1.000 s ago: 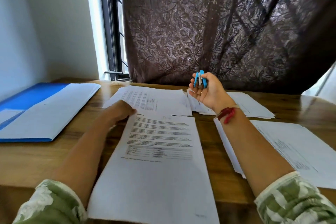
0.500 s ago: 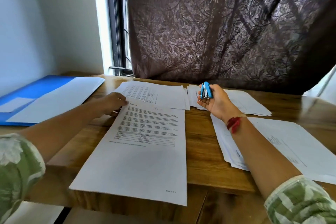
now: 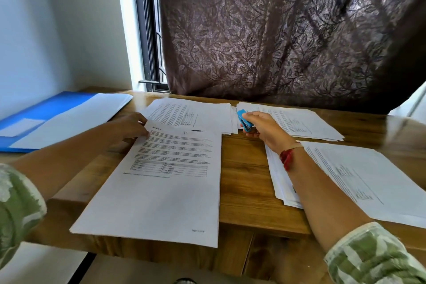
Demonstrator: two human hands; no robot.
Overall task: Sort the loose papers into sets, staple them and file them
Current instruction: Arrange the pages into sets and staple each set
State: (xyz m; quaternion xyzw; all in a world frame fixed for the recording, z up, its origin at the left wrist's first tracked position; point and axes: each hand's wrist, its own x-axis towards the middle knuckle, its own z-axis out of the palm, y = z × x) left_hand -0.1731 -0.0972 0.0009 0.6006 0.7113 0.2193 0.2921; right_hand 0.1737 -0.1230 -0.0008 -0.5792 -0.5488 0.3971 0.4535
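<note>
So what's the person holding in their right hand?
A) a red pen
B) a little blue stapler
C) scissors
B: the right hand has its fingers curled round a little blue stapler, near the papers at the back of the table.

right hand [image 3: 265, 128] grips stapler [image 3: 243, 119]; left hand [image 3: 129, 125] seemingly pinches page [image 3: 161, 191] corner.

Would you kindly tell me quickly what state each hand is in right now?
Left hand: fingers curled at the top corner of the front paper set; a grip cannot be told.
Right hand: closed on the blue stapler.
</note>
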